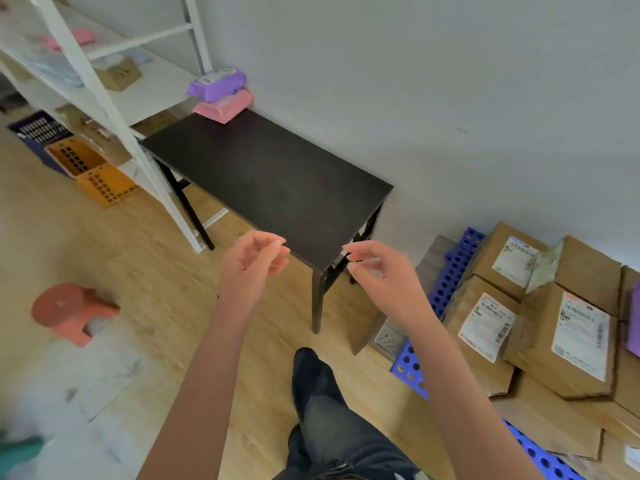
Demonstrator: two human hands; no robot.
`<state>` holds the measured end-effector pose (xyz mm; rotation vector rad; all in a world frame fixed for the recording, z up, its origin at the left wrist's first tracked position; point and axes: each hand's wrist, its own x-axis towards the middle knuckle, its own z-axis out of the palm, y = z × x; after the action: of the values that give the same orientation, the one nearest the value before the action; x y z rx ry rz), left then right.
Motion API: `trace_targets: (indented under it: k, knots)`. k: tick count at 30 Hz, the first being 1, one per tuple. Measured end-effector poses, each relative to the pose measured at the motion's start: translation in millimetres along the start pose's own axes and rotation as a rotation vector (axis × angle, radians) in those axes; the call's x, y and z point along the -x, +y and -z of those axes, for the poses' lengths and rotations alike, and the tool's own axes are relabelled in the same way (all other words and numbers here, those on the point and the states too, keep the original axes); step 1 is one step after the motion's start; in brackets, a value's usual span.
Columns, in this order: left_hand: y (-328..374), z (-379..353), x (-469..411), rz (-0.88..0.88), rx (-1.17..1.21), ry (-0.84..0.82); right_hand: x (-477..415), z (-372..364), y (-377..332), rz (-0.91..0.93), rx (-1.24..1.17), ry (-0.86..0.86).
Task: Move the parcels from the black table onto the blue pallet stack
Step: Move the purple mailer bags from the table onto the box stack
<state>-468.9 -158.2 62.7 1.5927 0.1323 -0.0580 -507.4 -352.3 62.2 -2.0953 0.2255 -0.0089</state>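
Left hand [254,261] and right hand [377,271] hung loosely curled, empty, over the near corner of the black table [270,174]. Left to shift, I judged: a purple packet [216,83] atop a pink packet [225,107] at the table's far end; boxes [561,323] already sat on the blue pallet stack [453,271]. Next move: a long reach forward.

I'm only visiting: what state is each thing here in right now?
left hand: empty, fingers loosely curled
right hand: empty, fingers loosely curled
black table: upright beside the wall
pink parcel: on the table's far corner
purple parcel: lying on the pink parcel
blue pallet stack: on the floor, loaded
cardboard boxes: closed, labels up, on the pallets
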Motion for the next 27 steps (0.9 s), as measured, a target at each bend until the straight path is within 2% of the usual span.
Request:
trace_targets:
  k: [10, 18, 27]
  knots:
    - [4.1, 67.8, -92.3, -0.034, -0.035, 0.145, -113.9, -73.8, -45.3, 0.063, -0.021, -0.158]
    - [39.5, 86.8, -202.3, -0.098, -0.163, 0.176, -223.1, -113.4, -94.9, 0.134, -0.029, -0.216]
    - [43.9, 123.3, -286.1, -0.012, -0.141, 0.305, -319.2, -148.7, -120.3, 0.123, -0.024, -0.277]
